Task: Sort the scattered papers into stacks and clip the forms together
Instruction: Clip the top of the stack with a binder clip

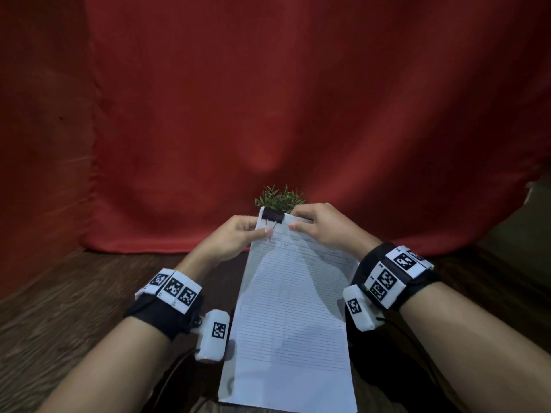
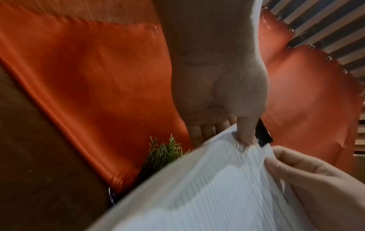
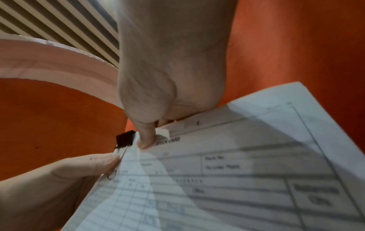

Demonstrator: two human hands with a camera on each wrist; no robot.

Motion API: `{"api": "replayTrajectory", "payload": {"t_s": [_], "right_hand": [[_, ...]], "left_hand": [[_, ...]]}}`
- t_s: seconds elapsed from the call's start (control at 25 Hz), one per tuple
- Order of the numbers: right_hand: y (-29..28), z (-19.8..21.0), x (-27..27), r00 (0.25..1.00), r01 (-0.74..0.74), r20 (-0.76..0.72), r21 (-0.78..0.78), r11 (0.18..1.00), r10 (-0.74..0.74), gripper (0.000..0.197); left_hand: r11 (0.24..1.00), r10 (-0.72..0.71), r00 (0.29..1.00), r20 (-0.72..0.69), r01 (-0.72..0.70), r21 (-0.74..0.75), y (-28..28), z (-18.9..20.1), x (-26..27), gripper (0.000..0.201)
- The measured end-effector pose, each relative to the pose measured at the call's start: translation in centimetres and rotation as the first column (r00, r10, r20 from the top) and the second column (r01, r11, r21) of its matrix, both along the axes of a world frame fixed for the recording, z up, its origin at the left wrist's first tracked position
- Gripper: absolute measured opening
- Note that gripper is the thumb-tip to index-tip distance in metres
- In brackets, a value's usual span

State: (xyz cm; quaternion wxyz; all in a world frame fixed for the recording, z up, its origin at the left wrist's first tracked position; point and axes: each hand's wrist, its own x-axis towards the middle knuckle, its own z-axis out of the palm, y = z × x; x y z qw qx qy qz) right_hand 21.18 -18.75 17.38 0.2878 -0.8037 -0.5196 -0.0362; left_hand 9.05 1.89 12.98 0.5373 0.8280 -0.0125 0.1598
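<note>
I hold a stack of white lined forms (image 1: 292,308) upright over the table; the top sheet reads "STOCK CARD" in the right wrist view. A black binder clip (image 1: 272,216) bites the stack's top left corner. My left hand (image 1: 262,234) pinches there, its thumb on the clip's wire handle (image 3: 116,165) and its fingers behind the paper. My right hand (image 1: 298,223) pinches the top edge just right of the clip, thumb in front. The clip (image 2: 263,134) also shows past the left thumb, and the clip (image 3: 124,139) sits beside the right thumb.
A small green plant (image 1: 278,199) stands right behind the stack's top. A red cloth (image 1: 298,114) hangs as a backdrop and reaches the dark wooden table (image 1: 59,308). A slatted wall (image 3: 59,23) and a pale curved edge (image 3: 59,62) are above.
</note>
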Motion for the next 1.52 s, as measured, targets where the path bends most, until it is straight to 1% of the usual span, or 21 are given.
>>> {"api": "replayTrajectory", "payload": {"t_s": [0.04,0.12,0.16,0.2,0.24,0.28,0.32,0.36,0.44,0.6,0.72,0.84,0.92,1.04,1.16,1.24,1.28,1.32,1.4,1.44,1.52], "right_hand": [[-0.1,-0.5,0.4,0.994,0.064,0.080,0.057,0.996,-0.069,0.013],[-0.9,-2.1,1.1,0.939,0.258,0.169,0.234,0.937,-0.301,0.043],[-1.6,-3.1,1.5,0.928,0.329,0.055,0.342,0.880,-0.368,0.066],[-2.4,-4.1,1.5,0.924,0.381,-0.183,0.413,0.827,-0.335,0.085],[-2.8,-5.1,1.4,0.867,0.410,-0.464,0.456,0.790,-0.182,0.094],[-3.1,-6.2,1.1,0.736,0.409,-0.677,0.463,0.786,0.016,0.088],[-3.2,-7.3,1.1,0.587,0.391,-0.795,0.446,0.805,0.155,0.072],[-3.2,-8.0,0.8,0.507,0.379,-0.839,0.424,0.823,0.198,0.053],[-3.2,-8.7,0.6,0.497,0.391,-0.848,0.408,0.825,0.184,0.037],[-3.5,-8.3,1.9,0.491,0.435,-0.839,0.468,0.769,0.233,0.027],[-3.6,-9.8,3.3,0.436,0.458,-0.894,0.318,0.830,0.101,0.025],[-4.0,-12.9,3.2,0.478,0.341,-0.863,0.009,0.940,-0.165,0.016],[-4.0,-14.0,2.7,0.500,0.314,-0.822,-0.120,0.942,-0.271,0.019],[-2.1,-14.3,4.1,0.543,0.343,-0.763,-0.179,0.922,-0.350,0.018],[0.6,-14.7,6.7,0.640,0.385,-0.600,-0.289,0.876,-0.479,0.029],[2.3,-15.1,7.9,0.689,0.404,-0.480,-0.367,0.838,-0.543,0.019],[3.1,-15.5,8.2,0.724,0.383,-0.428,-0.402,0.831,-0.541,0.008],[3.7,-15.7,8.6,0.764,0.373,-0.360,-0.430,0.822,-0.535,0.031],[4.4,-15.9,8.3,0.808,0.306,-0.289,-0.538,0.785,-0.513,0.098],[4.8,-16.2,8.2,0.823,0.272,-0.272,-0.583,0.765,-0.499,0.117],[5.2,-16.3,8.1,0.892,0.221,-0.144,-0.689,0.690,-0.429,0.120]], "left_hand": [[0.995,0.031,0.998,0.060,-0.025,-0.097,-0.5,-0.7,0.0,0.019],[0.960,0.130,0.977,0.167,-0.081,-0.270,-1.3,-1.8,-0.2,0.020],[0.932,0.177,0.964,0.197,-0.100,-0.347,-1.6,-2.1,-0.3,0.021],[0.904,0.212,0.956,0.203,-0.113,-0.413,-1.8,-2.3,-0.5,0.022],[0.874,0.241,0.952,0.190,-0.128,-0.468,-2.1,-2.2,-0.5,0.024],[0.845,0.272,0.949,0.158,-0.157,-0.510,-2.3,-2.3,-0.3,0.027],[0.823,0.303,0.946,0.118,-0.197,-0.533,-2.6,-2.2,0.0,0.029],[0.812,0.338,0.938,0.077,-0.249,-0.528,-2.8,-2.2,0.4,0.031],[0.842,0.368,0.929,0.045,-0.313,-0.440,-2.6,-2.6,0.6,0.034],[0.953,0.190,0.980,0.060,-0.170,-0.251,-1.7,-5.0,-0.7,0.031],[0.910,0.307,0.946,-0.108,-0.325,-0.257,-1.6,-7.8,-0.8,0.026],[0.889,0.361,0.842,-0.401,-0.440,-0.125,-1.1,-10.3,-1.2,0.027],[0.933,0.301,0.806,-0.509,-0.360,-0.019,-0.4,-10.4,-1.4,0.024],[0.955,0.289,0.760,-0.582,-0.270,0.121,0.4,-9.6,-0.1,0.005],[0.911,0.408,0.708,-0.576,-0.269,0.314,1.9,-9.9,3.4,0.036],[0.861,0.482,0.677,-0.556,-0.250,0.443,2.3,-10.7,5.4,0.070],[0.851,0.490,0.682,-0.543,-0.239,0.468,2.6,-11.1,6.1,0.076],[0.859,0.473,0.685,-0.554,-0.218,0.464,2.9,-11.3,6.8,0.081],[0.863,0.450,0.655,-0.608,-0.144,0.484,3.2,-12.0,8.3,0.106],[0.827,0.467,0.618,-0.633,-0.052,0.560,3.2,-12.1,9.0,0.116],[0.710,0.512,0.574,-0.639,0.136,0.691,3.4,-13.1,10.6,0.111]]}}
